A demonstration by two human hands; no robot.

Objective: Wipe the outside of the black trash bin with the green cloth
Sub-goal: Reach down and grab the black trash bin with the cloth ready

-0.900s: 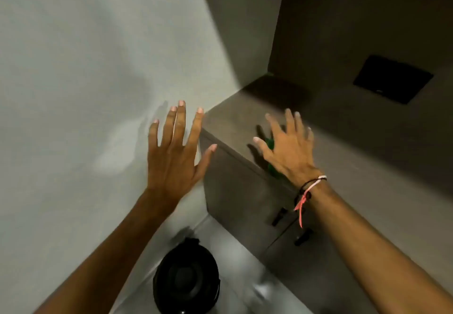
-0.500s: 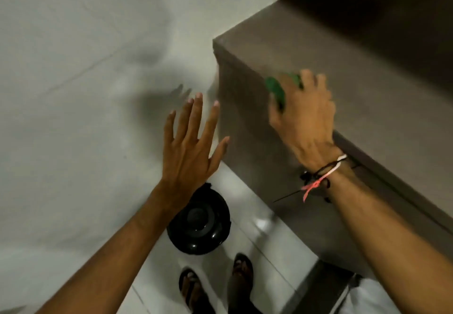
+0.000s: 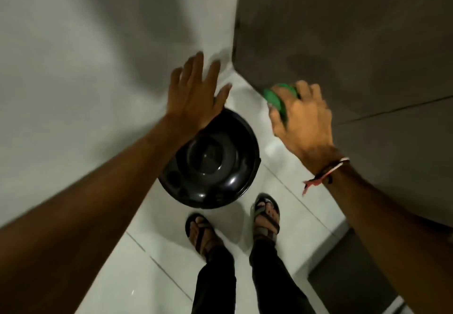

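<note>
The black trash bin [image 3: 213, 164] stands on the white floor below me, its round glossy lid facing up. My left hand [image 3: 196, 93] hovers above the bin's far rim with fingers spread, holding nothing. My right hand [image 3: 302, 117] is to the right of the bin, in front of the grey cabinet, with its fingers curled around the green cloth [image 3: 277, 98]. Only part of the cloth shows past the fingers. The cloth is apart from the bin.
A white wall [image 3: 85, 68] runs close on the left of the bin. A grey cabinet [image 3: 355, 44] stands on the right. My sandalled feet [image 3: 232, 223] are on the white tiled floor [image 3: 289, 218] just in front of the bin.
The view has tilted down from the countertop to the floor. My right hand has lifted the green cloth off the counter and lowered it beside the bin. My left hand has dropped over the bin.
</note>
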